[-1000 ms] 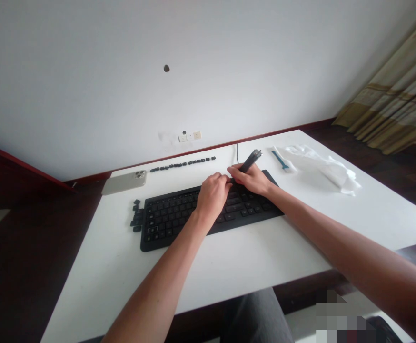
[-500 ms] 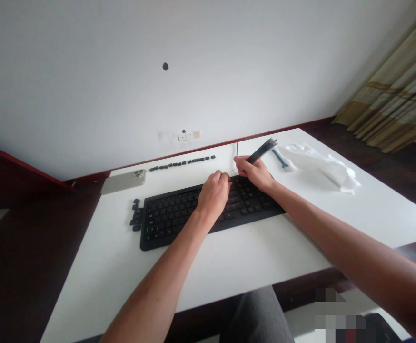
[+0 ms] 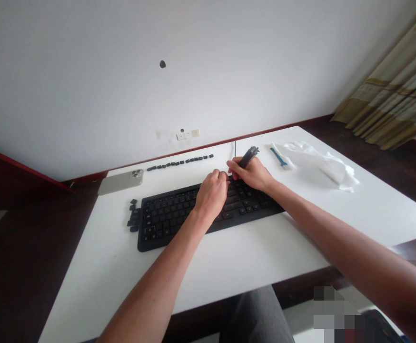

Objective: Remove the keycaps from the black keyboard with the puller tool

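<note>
A black keyboard [image 3: 174,215] lies at a slant on the white table. My left hand [image 3: 213,190] rests over its upper middle with curled fingers. Whatever the fingertips pinch, if anything, is hidden. Just to the right, my right hand [image 3: 251,172] is closed around a dark, slim tool [image 3: 250,156] whose upper end sticks out above the fist. The tool's lower end is out of sight near the keyboard's top edge, close to the left fingertips. Loose black keycaps [image 3: 133,219] sit beside the keyboard's left end, and more keycaps [image 3: 181,162] form a row behind it.
A phone [image 3: 120,182] lies at the table's back left. To the right are a blue-handled brush [image 3: 278,156] and a crumpled white plastic bag [image 3: 324,164]. A cable [image 3: 235,148] runs off the back edge toward the wall.
My right hand has shifted slightly left, and the tool in it stands steeper with less of it showing. My left hand stays over the keyboard. The whole view has moved slightly.
</note>
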A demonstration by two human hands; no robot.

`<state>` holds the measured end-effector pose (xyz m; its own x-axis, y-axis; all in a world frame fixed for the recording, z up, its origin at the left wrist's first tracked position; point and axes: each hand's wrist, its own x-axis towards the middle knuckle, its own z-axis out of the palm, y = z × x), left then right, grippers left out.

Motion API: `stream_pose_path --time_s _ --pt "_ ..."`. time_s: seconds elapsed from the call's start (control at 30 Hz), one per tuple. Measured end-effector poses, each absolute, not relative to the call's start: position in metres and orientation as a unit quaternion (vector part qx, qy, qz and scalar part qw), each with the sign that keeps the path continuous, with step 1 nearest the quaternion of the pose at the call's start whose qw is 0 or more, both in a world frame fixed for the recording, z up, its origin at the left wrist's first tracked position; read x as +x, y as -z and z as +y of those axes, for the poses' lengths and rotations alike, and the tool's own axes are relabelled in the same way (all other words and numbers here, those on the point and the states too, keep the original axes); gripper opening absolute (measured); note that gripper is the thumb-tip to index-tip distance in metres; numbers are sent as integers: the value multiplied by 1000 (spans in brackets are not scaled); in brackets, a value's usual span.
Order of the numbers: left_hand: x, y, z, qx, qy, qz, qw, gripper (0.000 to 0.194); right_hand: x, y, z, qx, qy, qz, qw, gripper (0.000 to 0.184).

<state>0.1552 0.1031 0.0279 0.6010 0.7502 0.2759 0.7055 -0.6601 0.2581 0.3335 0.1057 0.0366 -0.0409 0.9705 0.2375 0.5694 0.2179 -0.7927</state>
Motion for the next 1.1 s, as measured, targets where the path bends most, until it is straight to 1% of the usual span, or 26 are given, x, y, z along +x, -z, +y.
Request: stream_pose_path --time_s 0.07,0.17,0.37,0.47,0.77,0.87,1.03,1.1 --pt "155 -28 103 892 -185 408 64 8 335 -39 105 -566 -252 -683 388 48" --pt "155 -29 103 891 -185 409 67 8 336 -43 104 -546 -242 -711 371 48" --pt "154 -28 103 888 -207 404 77 6 337 -54 100 -585 -206 -727 296 36" --pt "153 -26 104 877 -231 413 86 7 335 -58 97 -592 -195 -731 280 34" --pt "152 -25 106 876 -256 393 116 11 328 -51 98 -625 -309 -633 337 36" --pt "152 -24 107 871 -257 399 124 11 326 -49 98 -622 -296 -640 340 37" --pt "152 -23 108 868 -264 402 127 12 322 -43 100 -599 -215 -678 368 47" --pt "151 -22 109 868 -266 401 126 12 322 -40 102 -592 -218 -677 380 49"
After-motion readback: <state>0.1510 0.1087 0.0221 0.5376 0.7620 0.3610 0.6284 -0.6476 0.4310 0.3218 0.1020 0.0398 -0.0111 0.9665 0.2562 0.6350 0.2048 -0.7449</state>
